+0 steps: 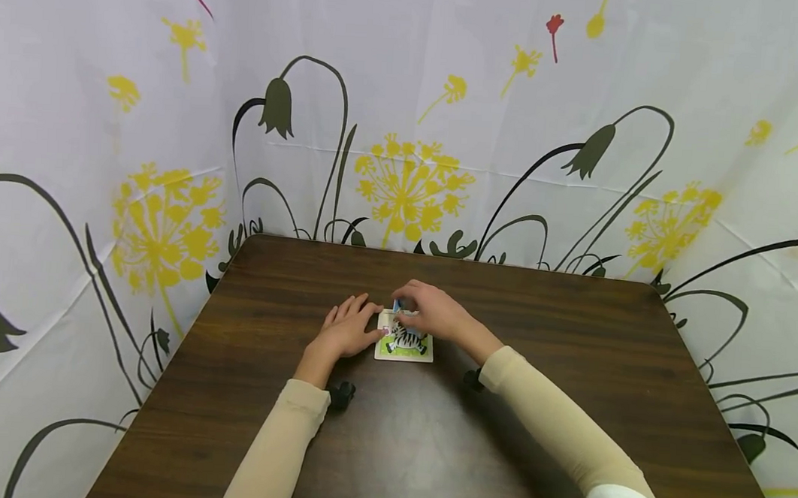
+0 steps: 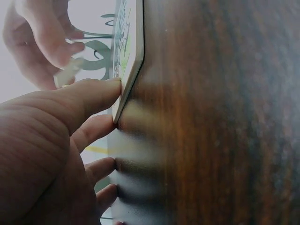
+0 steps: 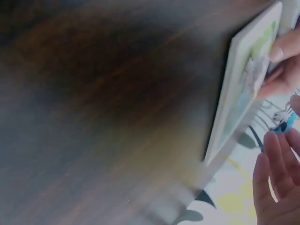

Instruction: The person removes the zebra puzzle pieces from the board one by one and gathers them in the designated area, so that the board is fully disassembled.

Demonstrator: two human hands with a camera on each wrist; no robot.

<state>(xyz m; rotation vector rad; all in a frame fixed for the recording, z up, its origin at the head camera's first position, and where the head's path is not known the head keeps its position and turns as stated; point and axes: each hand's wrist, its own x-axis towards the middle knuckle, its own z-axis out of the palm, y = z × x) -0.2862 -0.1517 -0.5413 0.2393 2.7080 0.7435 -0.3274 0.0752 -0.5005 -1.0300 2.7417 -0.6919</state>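
Above zebra board (image 1: pixel 407 343) — pinched piece (image 3: pixel 285 124).

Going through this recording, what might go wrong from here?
The piece, pinched between the right hand's fingers clear of the board, might slip and drop.

The left hand touches the board only along its left side, so an uneven push might slide or turn it on the table.

Zebra board (image 1: pixel 404 342) partly out of sight behind the right hand (image 1: pixel 436 313), design on the blue piece (image 1: pixel 397 306) indistinct.
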